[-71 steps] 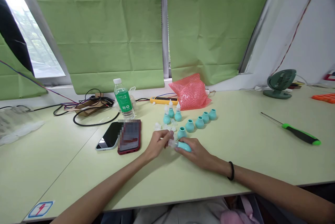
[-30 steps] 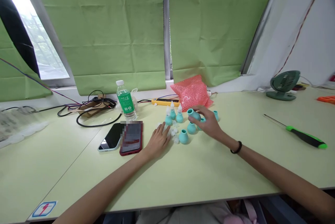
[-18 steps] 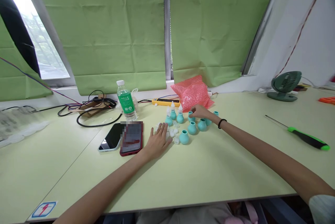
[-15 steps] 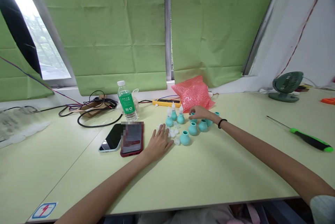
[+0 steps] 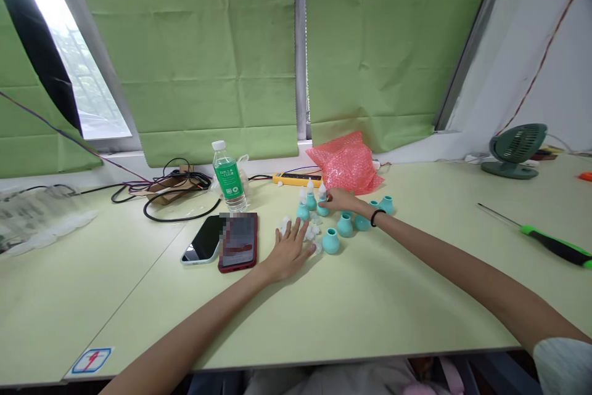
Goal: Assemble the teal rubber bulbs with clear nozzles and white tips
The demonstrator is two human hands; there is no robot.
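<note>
My left hand rests with fingers spread on the table, beside and partly over small translucent white pieces. Beyond it stand two teal squeeze bulbs with white pointed tips, one at the left and one at the back. My right hand reaches across with curled fingers at the right side of a third white-tipped teal bulb; the fingers partly hide the contact. Open-necked teal bulbs stand nearer, including a front one, a middle one and one beyond my wrist.
Two phones, one black-screened and one red-cased, lie left of my hand, with a water bottle behind. Pink bubble wrap and a yellow-cased device are at the back. A screwdriver and green fan are right.
My right hand has moved left from an open-necked teal bulb to the white-tipped one. My left hand stays down among the white pieces. The view has shifted slightly.
</note>
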